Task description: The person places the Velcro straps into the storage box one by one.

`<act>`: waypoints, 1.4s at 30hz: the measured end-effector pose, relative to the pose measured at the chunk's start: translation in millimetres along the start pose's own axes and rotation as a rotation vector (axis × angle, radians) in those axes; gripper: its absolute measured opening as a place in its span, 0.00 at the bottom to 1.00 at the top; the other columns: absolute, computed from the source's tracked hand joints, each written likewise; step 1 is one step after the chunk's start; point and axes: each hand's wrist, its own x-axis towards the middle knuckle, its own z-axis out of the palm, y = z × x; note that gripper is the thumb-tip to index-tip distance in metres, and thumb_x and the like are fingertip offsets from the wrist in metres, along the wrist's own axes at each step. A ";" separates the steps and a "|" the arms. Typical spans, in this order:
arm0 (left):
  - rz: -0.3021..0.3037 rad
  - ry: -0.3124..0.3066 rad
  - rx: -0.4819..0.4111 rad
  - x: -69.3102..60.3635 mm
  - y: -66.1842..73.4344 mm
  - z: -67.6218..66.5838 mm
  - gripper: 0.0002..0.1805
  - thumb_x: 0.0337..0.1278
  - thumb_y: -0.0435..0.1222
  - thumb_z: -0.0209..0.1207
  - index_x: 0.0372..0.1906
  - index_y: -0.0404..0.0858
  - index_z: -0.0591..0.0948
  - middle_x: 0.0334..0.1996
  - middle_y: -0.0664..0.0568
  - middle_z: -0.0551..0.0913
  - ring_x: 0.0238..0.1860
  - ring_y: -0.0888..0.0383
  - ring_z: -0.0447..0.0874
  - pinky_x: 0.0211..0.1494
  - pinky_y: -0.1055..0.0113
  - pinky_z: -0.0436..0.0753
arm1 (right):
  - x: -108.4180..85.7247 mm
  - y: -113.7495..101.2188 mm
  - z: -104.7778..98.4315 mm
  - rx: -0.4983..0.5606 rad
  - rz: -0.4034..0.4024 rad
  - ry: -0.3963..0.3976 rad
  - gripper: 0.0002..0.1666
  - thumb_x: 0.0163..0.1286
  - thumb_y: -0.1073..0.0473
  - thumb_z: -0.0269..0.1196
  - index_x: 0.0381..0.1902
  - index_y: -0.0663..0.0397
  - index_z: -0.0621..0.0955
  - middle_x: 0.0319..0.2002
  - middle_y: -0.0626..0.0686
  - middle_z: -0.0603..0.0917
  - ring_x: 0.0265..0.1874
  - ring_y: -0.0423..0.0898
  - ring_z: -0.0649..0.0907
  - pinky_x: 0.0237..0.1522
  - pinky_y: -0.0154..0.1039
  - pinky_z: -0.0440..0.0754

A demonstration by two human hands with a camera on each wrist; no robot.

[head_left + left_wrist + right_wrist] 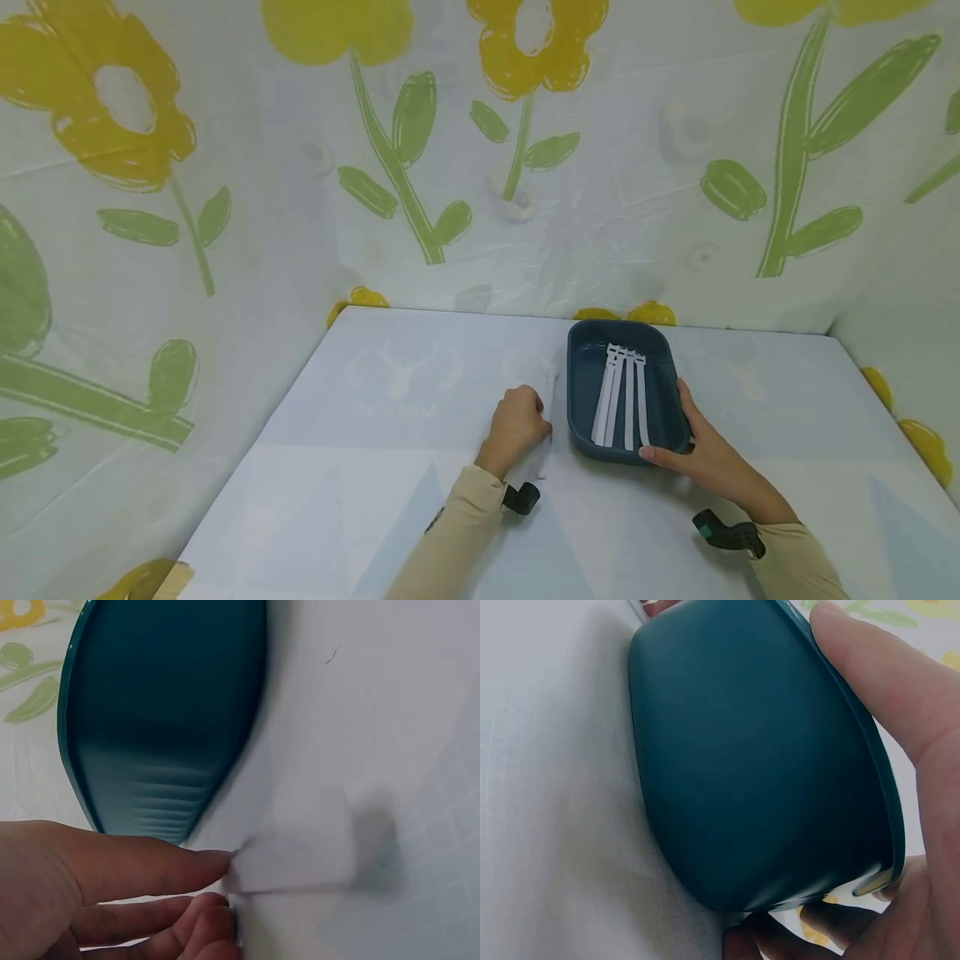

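Observation:
A dark teal tray (662, 400) stands on the white tabletop, and several long white strips (629, 404) with notched far ends lie in it, roughly lengthwise. My right hand (708, 454) grips the tray at its near right corner, thumb over the rim; the right wrist view shows the tray's outer wall (757, 765) with fingers around it. Just left of the tray, my left hand (516, 429) pinches another white strip (300, 859) between thumb and fingers, low over the table. This strip is blurred in the left wrist view and faint against the white surface in the head view.
The white tabletop (300, 492) has pale blue triangles printed on it. Behind it and on both sides hangs a white sheet (637, 208) with yellow flowers and green leaves. Each wrist wears a black camera strap (731, 533).

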 end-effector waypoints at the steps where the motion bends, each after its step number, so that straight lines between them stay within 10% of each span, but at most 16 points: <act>1: 0.004 0.001 0.004 -0.9 0.3 -0.8 0.11 0.46 0.28 0.73 0.38 0.30 0.87 0.37 0.41 0.90 0.31 0.52 0.85 0.35 0.60 0.86 | 0.3 0.3 0.1 0.001 -0.001 0.000 0.77 0.65 0.39 0.71 0.81 0.43 0.23 0.83 0.70 0.34 0.78 0.80 0.48 0.69 0.82 0.56; 42: -0.042 -0.186 -0.131 3.2 -9.8 -15.9 0.08 0.55 0.30 0.69 0.40 0.34 0.89 0.31 0.49 0.89 0.29 0.59 0.83 0.35 0.66 0.81 | 0.0 1.4 -0.1 -0.002 -0.013 0.004 0.77 0.64 0.40 0.71 0.82 0.42 0.24 0.82 0.71 0.35 0.78 0.80 0.48 0.69 0.81 0.55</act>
